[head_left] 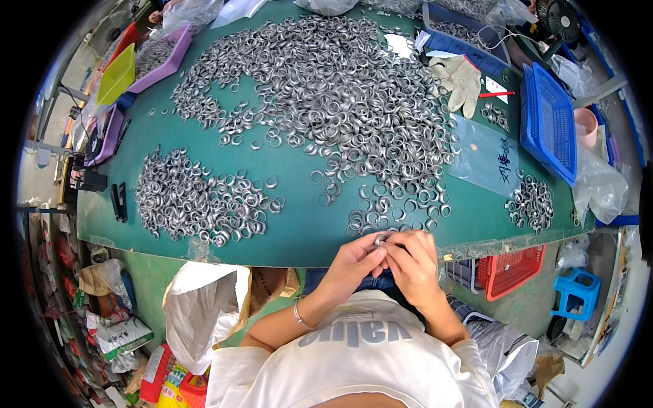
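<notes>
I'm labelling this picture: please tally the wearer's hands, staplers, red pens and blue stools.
Left hand, right hand: 2
Stapler: 1
Red pen: 1
Blue stool: 1
Total: 5

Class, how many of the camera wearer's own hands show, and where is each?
2: the left hand and the right hand, close together at the near edge of the green table, holding a small metal piece between them. Neither is hidden.

Your rings [360, 88] look like shiny metal, tabletop [299, 231] smooth with slight sheen, glove [457, 78] matt cloth, blue basket [548, 122] glossy plastic.
</notes>
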Demonstrator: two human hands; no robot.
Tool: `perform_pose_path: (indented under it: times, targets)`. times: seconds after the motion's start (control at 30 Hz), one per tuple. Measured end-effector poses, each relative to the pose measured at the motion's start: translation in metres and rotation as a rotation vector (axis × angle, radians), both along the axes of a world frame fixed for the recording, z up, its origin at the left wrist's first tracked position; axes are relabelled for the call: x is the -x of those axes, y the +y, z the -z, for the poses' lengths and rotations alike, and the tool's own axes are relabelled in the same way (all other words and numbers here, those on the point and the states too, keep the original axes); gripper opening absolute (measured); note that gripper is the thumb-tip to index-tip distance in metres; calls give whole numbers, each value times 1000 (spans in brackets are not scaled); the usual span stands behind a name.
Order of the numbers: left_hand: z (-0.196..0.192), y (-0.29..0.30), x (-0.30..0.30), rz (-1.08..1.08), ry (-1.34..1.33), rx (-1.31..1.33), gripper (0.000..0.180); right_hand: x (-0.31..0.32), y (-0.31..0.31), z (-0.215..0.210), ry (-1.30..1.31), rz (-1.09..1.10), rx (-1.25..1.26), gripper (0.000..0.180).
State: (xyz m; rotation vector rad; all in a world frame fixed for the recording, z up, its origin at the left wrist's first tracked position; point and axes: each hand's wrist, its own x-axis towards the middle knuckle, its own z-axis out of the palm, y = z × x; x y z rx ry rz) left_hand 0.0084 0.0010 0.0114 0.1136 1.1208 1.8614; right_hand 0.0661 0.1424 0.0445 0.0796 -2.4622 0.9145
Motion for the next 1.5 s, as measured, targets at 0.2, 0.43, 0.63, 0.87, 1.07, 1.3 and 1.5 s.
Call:
perform_pose_path:
  times: [0.2,0.43,0.63,0.87,1.07,1.3,1.5]
  targets:
    - [-1,-7,8,-72,-117,-113,25,9,26,8,-63,100,196,20]
    - [-14,-10,7,-110,-152,-24,25,20,43,23,-259,111,-166,20]
    - [-7,-8,2,-112,-71,-90,23,-2,21,26,-262,8,948,5]
    - [-13,1,-1,-106,739,149,29,-15,-1,11,-476,-50,1078,10]
    - [-14,-7,7,-72,-152,-35,28,-2,28,6,-251,156,223,19]
    - [-11,-6,6,-43,-260,-6,22,5,27,20,-311,197,-146,17]
    - [-10,-6,7,-3,-167,-7,24,3,26,11,-306,179,-175,16]
